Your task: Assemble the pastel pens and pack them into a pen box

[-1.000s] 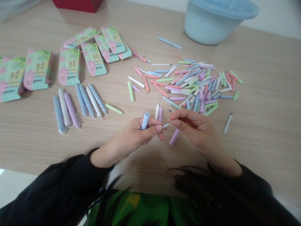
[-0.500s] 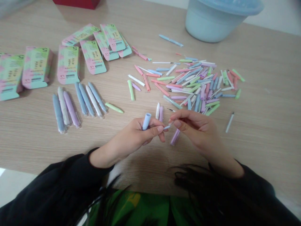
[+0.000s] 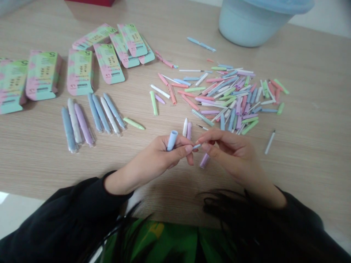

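Note:
My left hand (image 3: pixel 170 151) is closed around a hollow light-blue pen barrel (image 3: pixel 172 140), its open end pointing up. Between the thumb and fingertips of that hand sits a small light-blue pen piece (image 3: pixel 196 146), slim and mostly covered by fingers. My right hand (image 3: pixel 227 148) pinches the other end of this piece with thumb and forefinger. Just beyond the hands lie a white pen part (image 3: pixel 185 126) and a purple one (image 3: pixel 189 130). A purple pen tube (image 3: pixel 204 160) rests on the table below the right fingertips.
A large pile of pastel pen parts (image 3: pixel 233 96) spreads beyond my right hand. Several assembled pens (image 3: pixel 83 126) lie in wrappers at left, with printed cartons (image 3: pixel 79 71) behind them. A blue basin (image 3: pixel 246 27) stands at the back. One refill (image 3: pixel 270 141) lies at right.
My right fingertips have come closer to the left ones, covering more of the small blue piece's end. The view has shifted slightly. The blue barrel stays in my left hand.

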`<state>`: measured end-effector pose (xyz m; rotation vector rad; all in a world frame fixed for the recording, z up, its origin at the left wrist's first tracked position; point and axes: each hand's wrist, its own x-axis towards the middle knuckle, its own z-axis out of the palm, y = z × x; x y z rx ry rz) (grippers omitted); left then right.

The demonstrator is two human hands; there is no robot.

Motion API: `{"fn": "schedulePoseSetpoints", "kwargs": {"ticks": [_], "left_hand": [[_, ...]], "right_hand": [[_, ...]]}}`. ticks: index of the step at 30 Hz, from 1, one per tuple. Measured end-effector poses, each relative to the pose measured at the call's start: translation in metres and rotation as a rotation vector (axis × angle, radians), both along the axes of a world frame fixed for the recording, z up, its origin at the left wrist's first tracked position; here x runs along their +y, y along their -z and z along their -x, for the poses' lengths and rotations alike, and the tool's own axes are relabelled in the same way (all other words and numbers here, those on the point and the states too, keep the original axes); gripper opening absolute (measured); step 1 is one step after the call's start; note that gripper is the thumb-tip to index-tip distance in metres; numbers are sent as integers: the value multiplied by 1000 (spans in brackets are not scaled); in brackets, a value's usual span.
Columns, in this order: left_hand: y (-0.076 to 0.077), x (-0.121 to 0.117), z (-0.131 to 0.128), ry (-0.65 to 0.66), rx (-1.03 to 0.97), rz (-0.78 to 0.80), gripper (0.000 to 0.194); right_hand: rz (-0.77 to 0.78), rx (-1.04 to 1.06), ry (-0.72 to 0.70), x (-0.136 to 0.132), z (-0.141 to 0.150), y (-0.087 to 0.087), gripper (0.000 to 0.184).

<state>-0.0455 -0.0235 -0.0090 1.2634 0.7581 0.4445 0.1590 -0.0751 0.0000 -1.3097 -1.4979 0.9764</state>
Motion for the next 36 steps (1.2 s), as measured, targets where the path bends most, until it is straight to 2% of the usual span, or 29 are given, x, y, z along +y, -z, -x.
{"fn": "schedulePoseSetpoints", "kwargs": {"ticks": [5, 12, 17, 23, 25, 28, 30, 33, 36], "left_hand": [[-3, -2, -2, -94, -75, 15, 18], [-8, 1, -1, -47, -159, 35, 26], [-5, 1, -3, -104, -179, 73, 31], [0, -1, -6, -100, -146, 71, 35], [0, 0, -5, -102, -176, 133, 37], [-3, 3, -5, -143, -283, 327, 38], [-3, 5, -6, -168, -339, 392, 34], [1, 5, -7, -129, -376, 357, 31], [11, 2, -6, -24, -380, 274, 28]], "right_hand": [[-64, 37, -65, 2, 3, 4, 14], [172, 52, -144, -5, 17, 10, 5], [118, 147, -142, -5, 22, 10, 13], [82, 95, -85, -3, 22, 11, 12], [74, 134, -88, -3, 20, 11, 14], [63, 192, -60, -3, 16, 11, 29], [69, 190, -37, -3, 12, 11, 31], [98, 186, -31, -2, 8, 10, 18], [79, 222, -6, 1, 5, 6, 13]]}}
